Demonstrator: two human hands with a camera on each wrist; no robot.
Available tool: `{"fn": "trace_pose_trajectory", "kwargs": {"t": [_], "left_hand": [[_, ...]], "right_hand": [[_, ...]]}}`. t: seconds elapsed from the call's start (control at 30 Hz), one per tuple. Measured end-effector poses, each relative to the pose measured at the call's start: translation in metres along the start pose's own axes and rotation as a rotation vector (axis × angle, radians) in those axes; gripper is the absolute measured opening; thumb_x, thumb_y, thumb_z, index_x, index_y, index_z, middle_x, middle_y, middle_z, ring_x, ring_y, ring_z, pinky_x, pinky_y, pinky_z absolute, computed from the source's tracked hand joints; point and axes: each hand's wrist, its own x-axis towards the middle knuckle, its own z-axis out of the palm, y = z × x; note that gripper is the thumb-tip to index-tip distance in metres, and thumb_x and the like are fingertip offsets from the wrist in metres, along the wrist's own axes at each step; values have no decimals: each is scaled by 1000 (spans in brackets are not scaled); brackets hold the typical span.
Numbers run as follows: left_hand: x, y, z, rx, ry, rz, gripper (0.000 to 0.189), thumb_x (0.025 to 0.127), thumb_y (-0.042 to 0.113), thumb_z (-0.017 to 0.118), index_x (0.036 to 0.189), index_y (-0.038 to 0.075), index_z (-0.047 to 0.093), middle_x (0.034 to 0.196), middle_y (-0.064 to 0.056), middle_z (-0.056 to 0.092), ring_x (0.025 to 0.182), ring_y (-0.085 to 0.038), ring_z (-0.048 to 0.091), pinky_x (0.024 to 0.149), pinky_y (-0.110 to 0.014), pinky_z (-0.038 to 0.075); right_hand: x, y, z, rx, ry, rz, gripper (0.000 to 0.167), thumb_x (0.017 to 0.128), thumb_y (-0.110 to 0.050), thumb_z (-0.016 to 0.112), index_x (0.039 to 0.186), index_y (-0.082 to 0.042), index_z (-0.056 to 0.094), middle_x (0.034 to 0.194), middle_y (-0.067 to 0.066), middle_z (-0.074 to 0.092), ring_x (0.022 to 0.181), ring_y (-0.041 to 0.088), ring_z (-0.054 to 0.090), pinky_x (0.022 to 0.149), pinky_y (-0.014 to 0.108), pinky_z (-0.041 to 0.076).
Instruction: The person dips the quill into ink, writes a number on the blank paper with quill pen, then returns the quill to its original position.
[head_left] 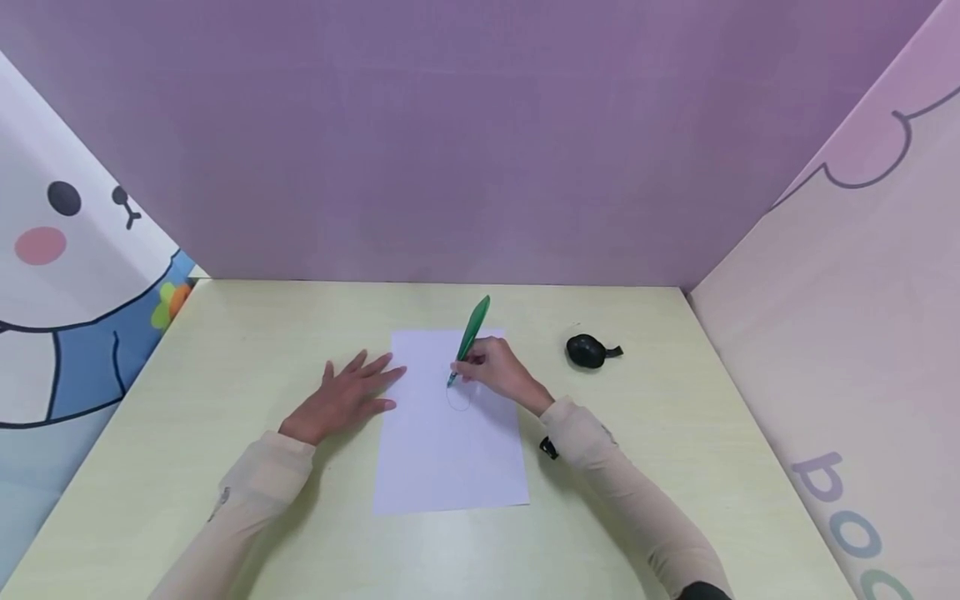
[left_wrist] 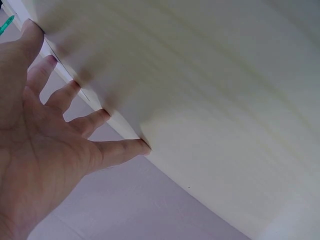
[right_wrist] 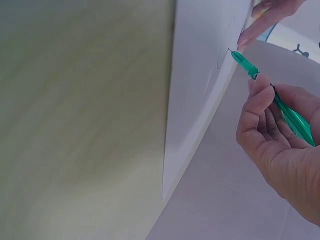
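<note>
Left sleeve (head_left: pixel 262 483) nearest; left hand (head_left: pixel 341 402), fingers spread, at left edge of paper (head_left: pixel 450 467) on surface (head_left: pixel 292 325). Right hand (head_left: pixel 498 367) pinches green pen (head_left: pixel 474 325), tip at faint loop (head_left: pixel 459 410). Judged step: drawing; next stroke likely calls for steady paper.

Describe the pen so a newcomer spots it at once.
On the pale table, find the white sheet of paper. In the head view, the right hand grips the pen over the sheet's upper half, tip down. Its slim green body with a leaf-shaped upper end sets it apart from the white sheet and the rounded black object to the right.
</note>
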Motion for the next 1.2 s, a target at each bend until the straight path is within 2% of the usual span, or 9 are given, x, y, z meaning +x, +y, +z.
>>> {"fn": "trace_pose_trajectory", "kwargs": {"t": [0.13,0.6,0.87,0.93,1.07,1.2], "left_hand": [[0,0,0,2,1,0,60,104,38,65,159,19,47,168,-14,36,155,-54,22,110,-88,6],[0,3,-1,-13,-1,-9,60,104,37,66,158,19,49,168,-15,36,155,-54,22,111,-88,6],[1,3,-1,-16,-5,-16,60,103,36,67,158,19,48,168,-15,35,155,-54,21,111,-88,4],[0,2,-1,-13,-4,-14,60,104,36,66,158,19,48,168,-15,36,155,-54,21,111,-88,4],[0,4,-1,-11,0,-7,60,104,37,66,158,20,49,168,-15,37,155,-54,23,110,-88,5],[0,7,-2,-3,8,-1,59,104,37,66,158,19,50,167,-16,38,154,-55,24,109,-89,7]], "right_hand": [[0,-2,0,1,-3,4,11,98,-4,72,98,6,76,91,21,77,77,24,75,68,24,58],[-2,-3,1,35,-10,27,11,98,-4,72,98,6,76,91,19,77,80,28,76,76,40,64],[-2,-2,-1,42,-15,27,11,98,-5,72,98,5,76,92,21,77,79,25,75,78,44,63],[-2,-2,-1,38,-10,22,11,98,-5,72,98,5,76,92,21,77,78,23,75,77,42,64],[-1,1,-1,37,11,8,12,98,-6,73,97,6,76,89,19,77,74,18,74,71,31,62],[-1,1,-5,41,46,-2,13,97,-6,73,97,6,76,87,20,77,73,19,73,66,24,58]]}}
